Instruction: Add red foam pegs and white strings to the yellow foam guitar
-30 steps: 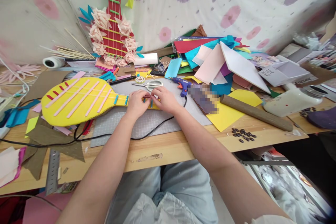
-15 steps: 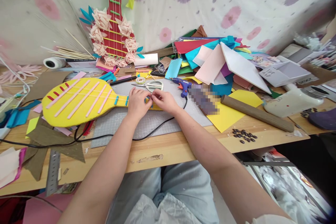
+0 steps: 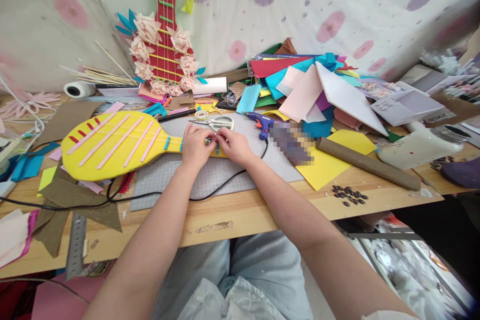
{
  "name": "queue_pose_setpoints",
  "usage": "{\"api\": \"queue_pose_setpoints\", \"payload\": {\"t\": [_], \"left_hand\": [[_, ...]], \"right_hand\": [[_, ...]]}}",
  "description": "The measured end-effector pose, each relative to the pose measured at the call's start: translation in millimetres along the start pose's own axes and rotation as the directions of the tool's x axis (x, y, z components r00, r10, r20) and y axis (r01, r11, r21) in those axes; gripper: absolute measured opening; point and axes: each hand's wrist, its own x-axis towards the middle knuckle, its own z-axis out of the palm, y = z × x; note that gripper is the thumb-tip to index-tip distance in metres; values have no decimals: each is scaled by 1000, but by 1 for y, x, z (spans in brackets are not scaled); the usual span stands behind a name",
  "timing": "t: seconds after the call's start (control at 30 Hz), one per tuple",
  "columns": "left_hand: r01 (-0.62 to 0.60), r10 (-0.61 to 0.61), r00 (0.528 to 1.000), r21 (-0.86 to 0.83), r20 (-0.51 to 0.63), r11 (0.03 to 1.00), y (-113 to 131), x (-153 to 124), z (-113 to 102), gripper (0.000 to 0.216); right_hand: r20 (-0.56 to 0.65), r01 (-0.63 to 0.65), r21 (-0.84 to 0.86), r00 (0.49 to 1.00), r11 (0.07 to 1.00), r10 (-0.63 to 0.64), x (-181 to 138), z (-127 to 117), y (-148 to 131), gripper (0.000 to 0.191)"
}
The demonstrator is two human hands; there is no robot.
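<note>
A yellow foam guitar [image 3: 112,147] with pink strips and blue frets lies flat on a grey cutting mat [image 3: 210,170]. My left hand [image 3: 195,146] rests on its neck with the fingers curled and pinched at a small blue fret piece. Facing it from the right, my right hand [image 3: 234,145] is closed too, fingertips meeting the left ones over the neck. What the right fingertips pinch is too small to name. White scissors [image 3: 219,122] lie just behind both hands.
A blue glue gun [image 3: 261,121] sits right of the scissors, its black cord [image 3: 210,191] looping across the mat. Coloured foam sheets [image 3: 300,85] pile up at the back right. A red flowered guitar [image 3: 165,35] leans on the wall. A cardboard tube [image 3: 365,162], dark seeds [image 3: 347,195] and a metal ruler [image 3: 75,245] are near.
Both hands stay on the guitar neck; the fingertips have drawn slightly closer together. The view has shifted a little.
</note>
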Motion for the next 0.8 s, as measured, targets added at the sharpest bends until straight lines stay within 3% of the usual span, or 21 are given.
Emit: {"api": "queue_pose_setpoints", "payload": {"t": [0.17,0.3,0.4,0.53,0.67,0.8], "left_hand": [[-37,36,999,-31,-22,999,-3,-1,2,7],[-97,95,995,-44,-41,994,-5,-1,3,8],[-145,142,988,-55,-61,988,-6,-1,3,11],[-179,175,982,-52,-72,983,-6,0,2,7],[-197,191,977,-58,-97,979,-4,0,1,7],[-123,120,990,-50,-69,991,0,-1,-1,9]], "right_hand": [[-1,-126,171,992,977,128,2,5,6,13],[19,-154,306,988,940,156,6,9,12,12],[79,-195,478,981,857,179,8,8,14,13],[223,-304,669,953,679,207,10,3,13,17],[280,-351,711,936,610,213,10,-2,11,24],[307,-382,732,924,565,227,10,-4,9,27]]}}
